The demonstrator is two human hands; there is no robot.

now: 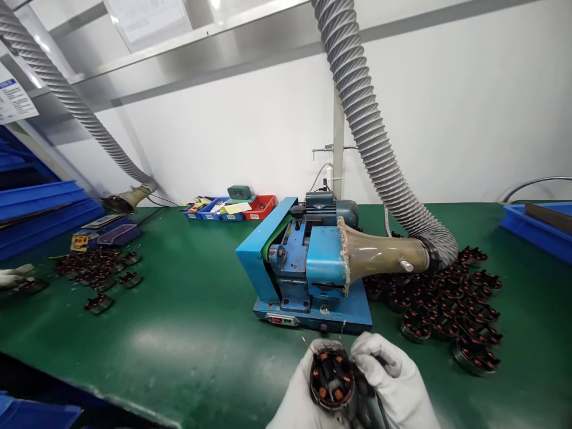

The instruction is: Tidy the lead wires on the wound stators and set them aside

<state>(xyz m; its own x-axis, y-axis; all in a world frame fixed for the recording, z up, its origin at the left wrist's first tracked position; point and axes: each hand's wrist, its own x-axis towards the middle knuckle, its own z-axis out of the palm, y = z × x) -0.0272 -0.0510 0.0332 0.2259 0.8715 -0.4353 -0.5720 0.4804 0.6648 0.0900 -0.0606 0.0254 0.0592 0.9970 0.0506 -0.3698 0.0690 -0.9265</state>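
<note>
My left hand (297, 390), in a white glove, is closed around a motor stator (333, 381) at the bottom of the view. The stator is a round metal ring with black plastic parts and copper windings, its open face turned up toward me. A thin copper wire end (306, 344) sticks out at its upper left. My right hand (393, 378), also gloved, is close against the stator's right side with its fingers curled in. Dark strands hang between the two hands; what the right fingers pinch is hidden.
A blue belt grinding machine (308, 268) stands ahead, with a duct hood (384, 253) and grey hose (357, 107). Many stators (442, 316) lie right, others (96, 268) left, near another person's gloved hand (15, 277). Small bins (261, 208) sit behind; a blue tray (536, 232) stands right.
</note>
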